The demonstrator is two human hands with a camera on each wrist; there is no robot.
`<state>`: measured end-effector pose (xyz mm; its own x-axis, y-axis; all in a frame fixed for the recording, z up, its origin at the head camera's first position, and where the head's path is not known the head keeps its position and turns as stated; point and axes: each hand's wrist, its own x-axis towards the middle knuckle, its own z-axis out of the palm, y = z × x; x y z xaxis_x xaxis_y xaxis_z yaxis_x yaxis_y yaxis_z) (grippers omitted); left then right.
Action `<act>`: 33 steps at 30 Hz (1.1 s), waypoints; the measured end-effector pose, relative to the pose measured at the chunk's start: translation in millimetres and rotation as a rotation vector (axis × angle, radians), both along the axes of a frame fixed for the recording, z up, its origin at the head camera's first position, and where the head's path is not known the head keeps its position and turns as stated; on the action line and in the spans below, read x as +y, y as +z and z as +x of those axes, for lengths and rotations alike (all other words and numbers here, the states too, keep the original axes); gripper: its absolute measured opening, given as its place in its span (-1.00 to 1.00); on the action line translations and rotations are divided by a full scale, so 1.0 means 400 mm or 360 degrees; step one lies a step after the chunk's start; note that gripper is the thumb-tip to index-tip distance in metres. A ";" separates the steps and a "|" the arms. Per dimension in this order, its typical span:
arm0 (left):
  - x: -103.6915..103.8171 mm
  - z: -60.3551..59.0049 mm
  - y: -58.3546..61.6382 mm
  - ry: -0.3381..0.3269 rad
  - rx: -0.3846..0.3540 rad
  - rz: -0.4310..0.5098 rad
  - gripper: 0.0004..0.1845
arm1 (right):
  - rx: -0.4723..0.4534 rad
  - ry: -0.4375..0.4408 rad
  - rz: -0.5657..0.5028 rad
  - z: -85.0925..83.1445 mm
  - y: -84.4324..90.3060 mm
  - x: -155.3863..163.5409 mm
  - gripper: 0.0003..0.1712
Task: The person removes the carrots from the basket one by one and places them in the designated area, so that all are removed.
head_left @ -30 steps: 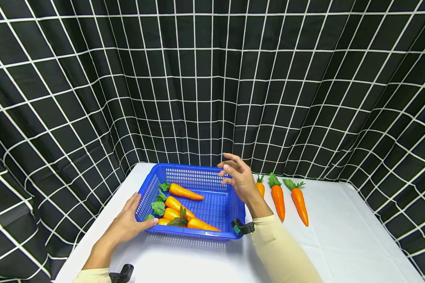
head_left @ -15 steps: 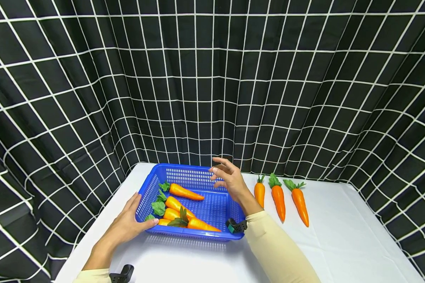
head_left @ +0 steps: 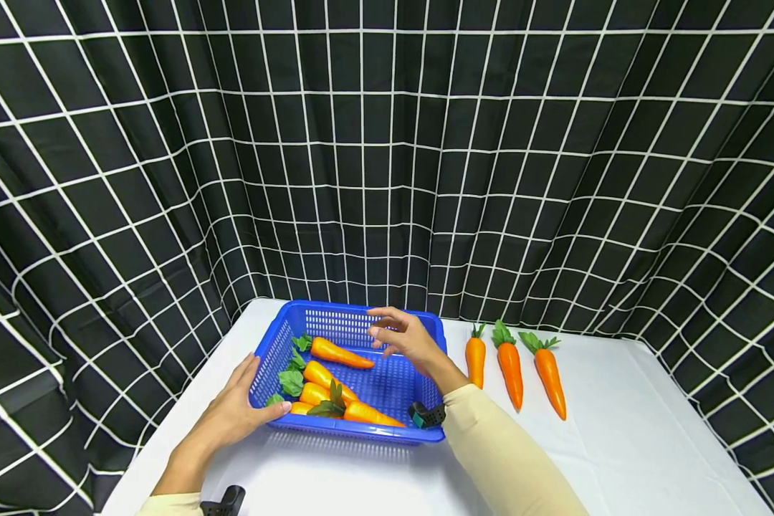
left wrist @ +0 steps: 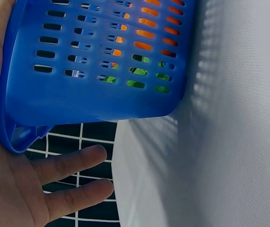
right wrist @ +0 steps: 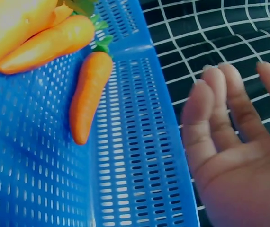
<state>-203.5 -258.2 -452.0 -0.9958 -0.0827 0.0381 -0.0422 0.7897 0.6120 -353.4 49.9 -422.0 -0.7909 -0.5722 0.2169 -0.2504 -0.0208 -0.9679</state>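
A blue plastic basket [head_left: 355, 426] holds several orange carrots [head_left: 339, 353] with green tops, mostly on its left side. My left hand [head_left: 228, 412] rests against the basket's near left corner, the thumb at the front rim. Two of its fingers [left wrist: 80, 196] stick out straight past the corner in the left wrist view. Above the basket's right half hovers my right hand [head_left: 409, 342], fingers loosely bent around nothing. In the right wrist view this palm [right wrist: 246, 175] appears beside the basket's far rim, apart from the carrots.
To the right of the basket, three more carrots lie on the white tablecloth [head_left: 632, 430]: a left one [head_left: 475, 360], a middle one [head_left: 511, 373] and a right one [head_left: 550, 381]. A black curtain [head_left: 387, 179] with white grid lines surrounds the table.
My right hand has moved left and slightly down, from the basket's right edge to over its inside, uncovering the left loose carrot. My left hand has stayed at the corner.
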 end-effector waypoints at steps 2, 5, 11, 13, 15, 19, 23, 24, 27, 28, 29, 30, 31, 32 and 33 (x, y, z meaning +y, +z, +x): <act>0.000 0.000 0.000 0.0002 -0.0002 -0.0005 0.23 | -0.0029 0.0066 0.0085 0.001 -0.004 -0.004 -0.46; -0.001 -0.001 0.002 0.0003 -0.0003 -0.0008 0.23 | -0.0087 0.0174 0.0182 0.000 -0.011 -0.010 -0.47; -0.001 -0.001 0.002 -0.0004 0.0013 -0.0004 0.23 | -0.0226 0.0356 0.0285 0.002 -0.030 -0.018 -0.52; -0.001 0.000 0.001 -0.0008 0.0014 -0.0003 0.23 | -0.0288 0.0424 0.0327 0.003 -0.038 -0.019 -0.51; -0.001 0.001 0.001 -0.0007 0.0009 -0.0007 0.24 | -0.0346 0.0489 0.0370 0.005 -0.044 -0.020 -0.49; 0.000 0.000 0.002 0.0000 0.0001 -0.0010 0.24 | -0.0414 0.0594 0.0440 0.007 -0.051 -0.022 -0.49; 0.000 0.000 0.002 -0.0005 0.0013 -0.0012 0.24 | -0.0473 0.0658 0.0533 0.011 -0.053 -0.023 -0.48; 0.000 0.000 0.002 -0.0007 0.0018 -0.0013 0.24 | -0.0490 0.0671 0.0561 0.012 -0.053 -0.023 -0.48; 0.000 0.001 0.002 -0.0009 0.0027 -0.0013 0.23 | -0.0536 0.0716 0.0640 0.016 -0.054 -0.022 -0.49; 0.000 0.001 0.002 -0.0010 0.0027 -0.0012 0.23 | -0.0547 0.0734 0.0657 0.017 -0.054 -0.021 -0.49; 0.000 0.001 0.002 -0.0009 0.0027 -0.0011 0.23 | -0.0559 0.0750 0.0679 0.018 -0.055 -0.021 -0.50; 0.001 0.002 0.002 -0.0008 0.0024 -0.0008 0.23 | -0.0563 0.0764 0.0702 0.019 -0.056 -0.021 -0.51; 0.000 0.002 0.002 -0.0007 0.0022 -0.0006 0.23 | -0.0573 0.0780 0.0718 0.020 -0.056 -0.020 -0.51; 0.000 0.002 0.001 -0.0005 0.0021 -0.0004 0.23 | -0.0576 0.0795 0.0739 0.021 -0.057 -0.020 -0.51; 0.000 0.003 0.001 -0.0003 0.0019 -0.0004 0.23 | -0.0587 0.0809 0.0758 0.022 -0.058 -0.020 -0.51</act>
